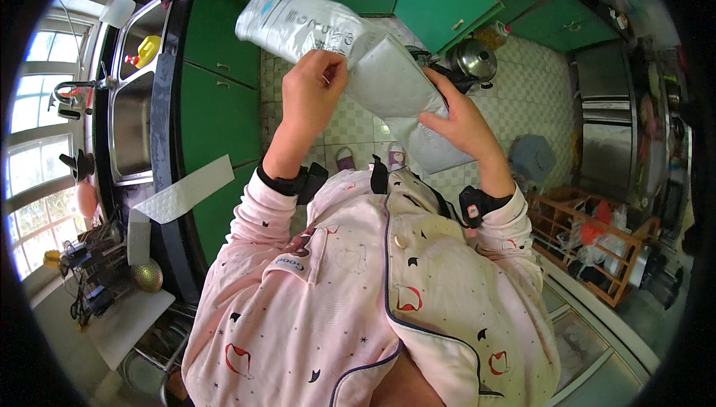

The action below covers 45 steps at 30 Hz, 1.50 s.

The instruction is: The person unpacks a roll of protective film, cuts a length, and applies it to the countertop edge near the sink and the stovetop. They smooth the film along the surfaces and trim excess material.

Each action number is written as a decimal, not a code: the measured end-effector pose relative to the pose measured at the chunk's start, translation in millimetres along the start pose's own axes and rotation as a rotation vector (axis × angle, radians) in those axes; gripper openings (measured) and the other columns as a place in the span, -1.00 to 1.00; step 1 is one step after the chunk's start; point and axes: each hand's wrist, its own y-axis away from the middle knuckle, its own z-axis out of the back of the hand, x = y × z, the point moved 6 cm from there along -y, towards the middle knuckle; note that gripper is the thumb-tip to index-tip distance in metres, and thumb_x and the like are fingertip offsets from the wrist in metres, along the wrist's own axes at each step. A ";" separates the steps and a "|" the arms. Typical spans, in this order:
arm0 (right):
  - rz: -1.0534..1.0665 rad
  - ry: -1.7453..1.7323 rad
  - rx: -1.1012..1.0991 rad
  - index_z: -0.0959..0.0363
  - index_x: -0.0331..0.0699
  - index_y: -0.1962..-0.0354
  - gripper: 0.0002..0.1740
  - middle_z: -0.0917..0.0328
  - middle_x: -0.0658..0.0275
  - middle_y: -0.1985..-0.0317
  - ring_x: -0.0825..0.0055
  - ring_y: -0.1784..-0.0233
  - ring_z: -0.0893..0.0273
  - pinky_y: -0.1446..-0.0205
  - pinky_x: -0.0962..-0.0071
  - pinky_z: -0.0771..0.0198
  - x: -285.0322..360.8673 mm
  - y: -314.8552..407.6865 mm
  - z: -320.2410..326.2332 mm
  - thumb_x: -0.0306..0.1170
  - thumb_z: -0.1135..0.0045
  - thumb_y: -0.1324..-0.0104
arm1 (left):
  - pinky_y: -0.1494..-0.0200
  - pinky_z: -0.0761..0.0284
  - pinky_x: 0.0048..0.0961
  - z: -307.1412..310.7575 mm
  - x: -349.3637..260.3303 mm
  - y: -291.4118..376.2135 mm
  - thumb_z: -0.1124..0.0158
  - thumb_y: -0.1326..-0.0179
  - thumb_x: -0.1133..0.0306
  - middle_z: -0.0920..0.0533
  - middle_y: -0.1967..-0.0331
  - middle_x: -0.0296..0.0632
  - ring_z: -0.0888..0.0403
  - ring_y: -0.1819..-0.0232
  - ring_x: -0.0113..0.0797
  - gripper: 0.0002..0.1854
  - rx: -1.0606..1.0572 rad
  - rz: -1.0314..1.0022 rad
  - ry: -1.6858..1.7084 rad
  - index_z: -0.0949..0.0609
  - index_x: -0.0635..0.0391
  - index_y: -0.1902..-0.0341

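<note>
Both hands are raised in front of me, over the tiled floor. My left hand (314,91) is closed on the lower edge of a crinkled silvery-white plastic bag (302,23) that bears printing. Out of the bag's right end reaches a folded grey-white dimpled sheet (391,85), its material unclear. My right hand (461,113) grips this sheet by its right edge, thumb on the near face and fingers behind it. Another white dimpled strip (187,191) lies bent over the dark counter edge at the left, touching neither hand.
A steel sink (132,127) with a yellow bottle (148,51) is at the left. Ahead, a green cabinet door (442,1) stands ajar near a lidded steel pot (472,60). A blue-grey stool (531,158) and a wooden rack (587,245) are at the right.
</note>
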 end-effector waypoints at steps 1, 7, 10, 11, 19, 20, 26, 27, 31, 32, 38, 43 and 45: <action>-0.052 0.091 -0.003 -0.15 -0.13 -0.35 -0.21 -0.56 -0.07 0.04 0.10 -0.04 -0.56 -0.08 0.26 -0.42 1.7 1.4 1.2 -0.32 -0.20 -0.16 | 0.44 -0.51 -0.47 -0.7 -8.8 0.1 -0.33 -0.10 0.55 -0.60 0.49 -0.19 -0.60 0.52 -0.34 -0.92 0.004 -0.107 -0.106 -0.61 0.21 0.33; -0.131 0.442 -0.010 -0.18 -0.01 -0.33 -0.25 -0.60 0.00 0.40 -0.02 0.39 -0.57 0.32 0.06 -0.42 25.8 5.3 -5.4 -0.33 -0.12 -0.14 | 0.48 -0.51 -0.37 -12.4 -26.3 0.7 -0.35 -0.04 0.53 -0.60 0.48 -0.20 -0.60 0.55 -0.25 -0.91 0.020 -0.236 -0.210 -0.62 0.14 0.36; -0.116 0.475 0.012 -0.21 -0.02 -0.32 -0.26 -0.60 0.02 0.40 0.00 0.39 -0.58 0.32 0.07 -0.43 33.7 4.3 -4.8 -0.33 -0.13 -0.13 | 0.47 -0.51 -0.40 -12.6 -25.3 -2.9 -0.34 -0.06 0.53 -0.60 0.46 -0.19 -0.60 0.54 -0.26 -0.91 0.041 -0.212 -0.196 -0.63 0.16 0.34; -0.120 0.486 0.039 -0.22 -0.02 -0.31 -0.26 -0.60 0.02 0.40 0.01 0.38 -0.58 0.32 0.08 -0.43 34.1 3.2 -3.5 -0.34 -0.13 -0.13 | 0.46 -0.51 -0.43 -12.5 -24.7 -4.0 -0.34 -0.08 0.53 -0.60 0.45 -0.17 -0.60 0.53 -0.27 -0.92 0.060 -0.210 -0.197 -0.63 0.18 0.33; -0.034 0.562 0.019 -0.29 -0.02 -0.30 -0.28 -0.63 0.10 0.19 0.08 0.29 -0.59 0.20 0.18 -0.49 37.2 1.7 -8.2 -0.38 -0.14 -0.11 | 0.41 -0.50 -0.31 -8.1 -25.1 -10.1 -0.32 -0.08 0.49 -0.60 0.45 -0.19 -0.60 0.45 -0.14 -0.94 0.061 -0.267 -0.308 -0.63 0.11 0.35; -0.130 0.463 0.039 -0.30 -0.08 -0.28 -0.28 -0.64 0.08 0.17 0.09 0.25 -0.62 0.17 0.19 -0.50 26.4 1.1 -7.8 -0.38 -0.16 -0.10 | 0.41 -0.50 -0.31 -7.0 -25.1 -9.6 -0.32 -0.08 0.49 -0.59 0.45 -0.20 -0.60 0.44 -0.14 -0.95 0.058 -0.272 -0.311 -0.63 0.11 0.36; -0.258 -0.183 0.150 -0.26 -0.34 -0.29 -0.23 -0.53 0.14 -0.10 0.41 -0.09 -0.49 -0.18 0.47 -0.37 -20.1 -11.0 -27.1 -0.44 -0.28 -0.09 | 0.42 -0.50 -0.30 -6.2 -27.9 0.3 -0.31 -0.04 0.51 -0.57 0.45 -0.21 -0.58 0.44 -0.16 -0.92 -0.075 -0.362 -0.460 -0.59 0.10 0.39; -0.309 -0.218 0.188 -0.24 -0.39 -0.30 -0.23 -0.48 0.19 -0.17 0.50 -0.17 -0.41 -0.26 0.52 -0.30 -27.4 -9.8 -32.1 -0.49 -0.28 -0.11 | 0.42 -0.50 -0.30 -7.4 -26.8 2.2 -0.32 -0.04 0.52 -0.56 0.46 -0.21 -0.58 0.44 -0.16 -0.91 -0.103 -0.354 -0.495 -0.58 0.10 0.40; -0.268 -0.382 0.208 -0.34 -0.43 -0.22 -0.29 -0.61 0.12 -0.03 0.37 0.02 -0.60 -0.07 0.49 -0.44 -31.7 -12.0 -38.3 -0.31 -0.30 -0.14 | 0.38 -0.50 -0.28 -18.5 -25.3 10.8 -0.32 -0.04 0.50 -0.56 0.45 -0.17 -0.57 0.40 -0.13 -0.91 -0.044 -0.437 -0.513 -0.58 0.09 0.39; -0.327 -0.517 0.235 -0.36 -0.42 -0.20 -0.33 -0.61 0.14 -0.01 0.40 0.03 -0.60 -0.05 0.50 -0.45 -32.8 -10.6 -41.2 -0.29 -0.29 -0.18 | 0.40 -0.49 -0.28 -19.1 -24.1 13.0 -0.32 -0.04 0.50 -0.55 0.45 -0.19 -0.57 0.40 -0.14 -0.91 -0.025 -0.447 -0.512 -0.57 0.10 0.39; -0.567 -0.919 0.153 -0.46 -0.38 -0.10 -0.50 -0.62 0.28 0.13 0.56 0.15 -0.59 0.11 0.53 -0.49 -33.1 -3.4 -61.7 -0.24 -0.23 -0.29 | 0.36 -0.52 -0.33 -11.5 -4.0 10.5 -0.31 -0.07 0.51 -0.58 0.46 -0.14 -0.60 0.40 -0.14 -0.94 0.004 -0.243 -0.404 -0.60 0.15 0.37; -0.538 -0.695 0.295 -0.47 -0.38 -0.07 -0.50 -0.64 0.24 0.17 0.56 0.20 -0.58 0.12 0.50 -0.49 -36.4 -3.0 -82.4 -0.25 -0.22 -0.26 | 0.35 -0.53 -0.38 -1.2 15.8 0.7 -0.30 -0.08 0.55 -0.62 0.46 -0.10 -0.64 0.43 -0.17 -0.97 0.017 0.044 -0.147 -0.63 0.18 0.39; -0.416 -0.488 0.269 -0.45 -0.40 -0.10 -0.45 -0.65 0.17 0.16 0.48 0.18 -0.59 0.08 0.42 -0.48 -35.8 -12.2 -76.4 -0.26 -0.22 -0.20 | 0.35 -0.53 -0.34 -8.2 7.3 1.1 -0.31 -0.08 0.50 -0.61 0.46 -0.12 -0.63 0.43 -0.14 -0.96 0.127 -0.084 -0.201 -0.64 0.19 0.39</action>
